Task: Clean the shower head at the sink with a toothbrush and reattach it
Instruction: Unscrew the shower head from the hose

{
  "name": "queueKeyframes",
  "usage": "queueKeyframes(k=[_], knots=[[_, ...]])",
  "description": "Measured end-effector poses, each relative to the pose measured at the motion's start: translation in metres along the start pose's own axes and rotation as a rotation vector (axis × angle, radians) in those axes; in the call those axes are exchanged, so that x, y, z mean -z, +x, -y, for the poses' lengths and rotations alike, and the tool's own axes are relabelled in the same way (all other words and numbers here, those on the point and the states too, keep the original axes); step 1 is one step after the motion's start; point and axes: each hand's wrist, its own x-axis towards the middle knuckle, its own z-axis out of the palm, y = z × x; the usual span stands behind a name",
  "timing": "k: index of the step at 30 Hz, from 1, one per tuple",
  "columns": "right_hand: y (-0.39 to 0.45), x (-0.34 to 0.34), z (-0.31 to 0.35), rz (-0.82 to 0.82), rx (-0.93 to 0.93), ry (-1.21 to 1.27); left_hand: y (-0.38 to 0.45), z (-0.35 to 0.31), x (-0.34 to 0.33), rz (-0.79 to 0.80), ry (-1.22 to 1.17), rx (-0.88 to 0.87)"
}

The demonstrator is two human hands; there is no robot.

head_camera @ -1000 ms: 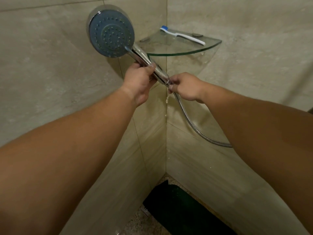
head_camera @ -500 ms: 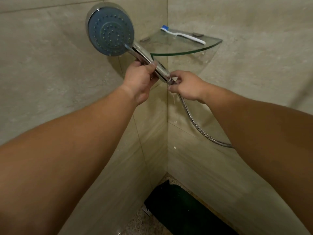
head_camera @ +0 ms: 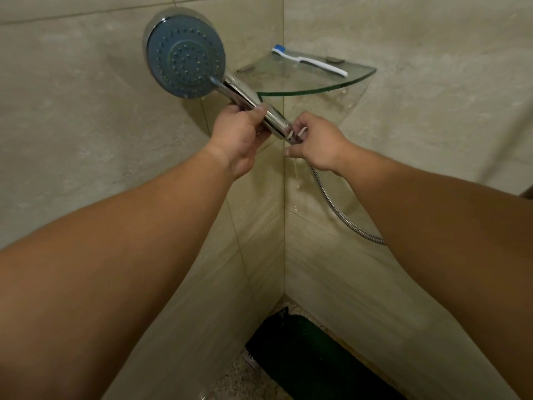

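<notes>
Both hands grip: left hand (head_camera: 240,137) clamps the shower head (head_camera: 186,54) handle, right hand (head_camera: 315,145) pinches the hose (head_camera: 331,197) nut. Water now drips at six o'clock below the joint, so it seems to be loosening; the toothbrush (head_camera: 310,59) waits at one o'clock.

Chrome shower head (head_camera: 186,54), blue face toward cam, tilted; white/blue toothbrush (head_camera: 310,60) flat on shelf.

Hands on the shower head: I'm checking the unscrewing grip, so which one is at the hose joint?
The right hand, pinching the nut where the hose meets the handle; the left hand grips higher, nearer the shower head.
</notes>
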Motion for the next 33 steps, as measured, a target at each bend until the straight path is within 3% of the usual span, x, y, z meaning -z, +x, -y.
queueKeyframes(k=[5,9,21,28,33], knots=[[-0.002,0.003,0.002,0.076,0.008,0.077,0.0,-0.001,0.002,-0.011,-0.009,0.001],[-0.003,0.006,0.002,0.101,0.043,-0.027,0.001,0.0,0.003,-0.017,-0.009,-0.002],[0.006,-0.002,-0.012,-0.045,-0.017,-0.043,0.001,0.006,0.0,0.004,-0.016,-0.001],[-0.002,0.006,0.0,0.091,0.007,0.085,0.0,0.005,0.002,-0.008,-0.03,-0.006],[-0.003,0.007,0.003,0.123,0.055,-0.076,0.002,0.004,0.004,-0.018,-0.025,-0.004]])
